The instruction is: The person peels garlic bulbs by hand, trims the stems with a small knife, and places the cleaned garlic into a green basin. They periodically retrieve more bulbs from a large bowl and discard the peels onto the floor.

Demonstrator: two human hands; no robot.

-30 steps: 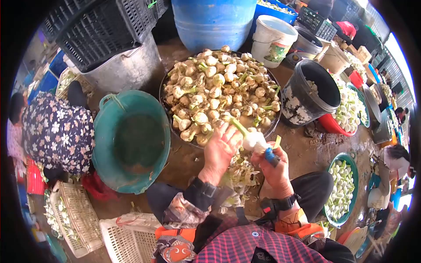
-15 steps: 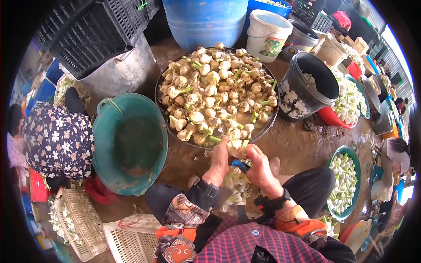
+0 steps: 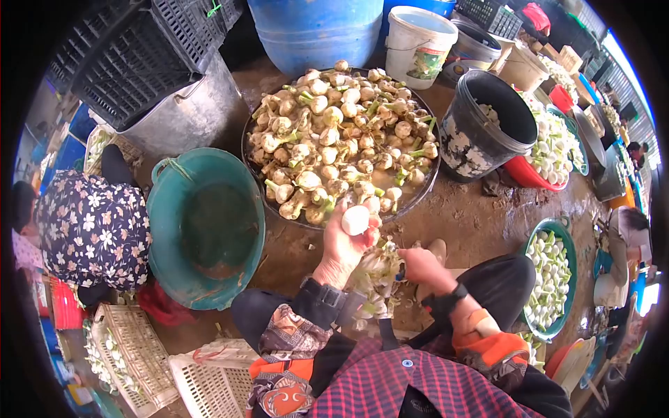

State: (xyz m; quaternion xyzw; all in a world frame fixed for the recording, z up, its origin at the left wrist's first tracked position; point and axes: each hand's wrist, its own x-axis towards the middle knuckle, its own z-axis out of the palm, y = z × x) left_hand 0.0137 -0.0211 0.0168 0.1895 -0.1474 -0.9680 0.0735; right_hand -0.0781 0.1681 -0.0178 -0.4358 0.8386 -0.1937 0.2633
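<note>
Head view. Clock directions are taken from the white bulb, which sits at the centre of the work area. The left hand is clamped on the white bulb, fingers curled about it, its smooth face turned up. The right hand, at 4 o'clock, is apart from the left and closed; a blue item shows at its fingers, mostly hidden, so its form cannot be told.

At 12 o'clock a round pan carries a heap of brownish bulbs with green stem ends. Whether the left hand touches its near rim cannot be told. Loose peelings lie near 6 o'clock, between the person's legs.

At 9 o'clock stands a green basin. A black bucket, tilted, stands at 2 o'clock with pale pieces inside. Between 3 and 4 o'clock, a green bowl contains whitish bulbs. A perforated white crate rests between 7 and 8 o'clock.
</note>
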